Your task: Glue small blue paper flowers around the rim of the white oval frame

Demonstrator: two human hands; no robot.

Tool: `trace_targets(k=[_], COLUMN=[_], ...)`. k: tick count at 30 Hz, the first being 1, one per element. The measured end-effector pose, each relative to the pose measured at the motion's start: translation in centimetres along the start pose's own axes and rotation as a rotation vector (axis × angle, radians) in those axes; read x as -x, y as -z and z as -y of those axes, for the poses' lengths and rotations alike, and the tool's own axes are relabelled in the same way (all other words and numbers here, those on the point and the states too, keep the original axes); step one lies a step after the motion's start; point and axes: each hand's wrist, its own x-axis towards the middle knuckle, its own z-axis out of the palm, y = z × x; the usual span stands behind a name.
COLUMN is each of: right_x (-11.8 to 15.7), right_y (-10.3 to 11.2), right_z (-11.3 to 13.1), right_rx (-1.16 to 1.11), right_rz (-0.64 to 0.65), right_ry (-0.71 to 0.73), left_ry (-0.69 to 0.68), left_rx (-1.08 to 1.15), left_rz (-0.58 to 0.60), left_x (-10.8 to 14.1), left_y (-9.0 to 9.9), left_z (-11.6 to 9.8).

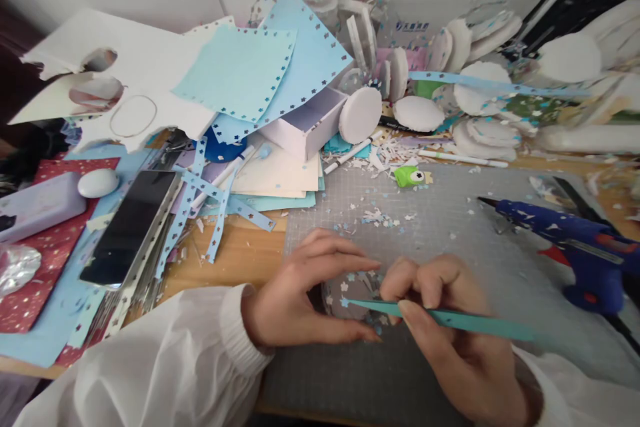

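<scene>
My left hand (320, 293) curves around a clear, round, disc-like piece (357, 295) dotted with small white and blue paper flowers. Its fingers lie along the far side and its thumb along the near side. In my right hand (450, 327) is a pair of teal tweezers (465, 322), pinched between thumb and fingers and pointing left. Their tips reach over the clear piece, beside a small blue flower (345, 303). Both hands are low over a grey cutting mat (320, 380). The right hand partly hides the right edge of the clear piece.
A blue glue gun (565, 233) lies at right. Beyond the hands are a green craft punch (410, 176), paper scraps (383, 217) and white foam discs (361, 113). Punched blue sheets (240, 70), paper strips (220, 200) and a phone (131, 227) sit at left.
</scene>
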Motion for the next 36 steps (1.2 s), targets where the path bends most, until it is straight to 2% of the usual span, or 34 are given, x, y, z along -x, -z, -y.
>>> trace_targets(k=[36], right_x=[0.15], right_y=[0.29], right_z=[-0.09], right_rx=[0.082], right_rz=[0.036], right_ry=[0.097], left_ry=[-0.009], left_rx=[0.007], left_rz=[0.008], left_x=[0.07], left_y=[0.02], left_z=[-0.12])
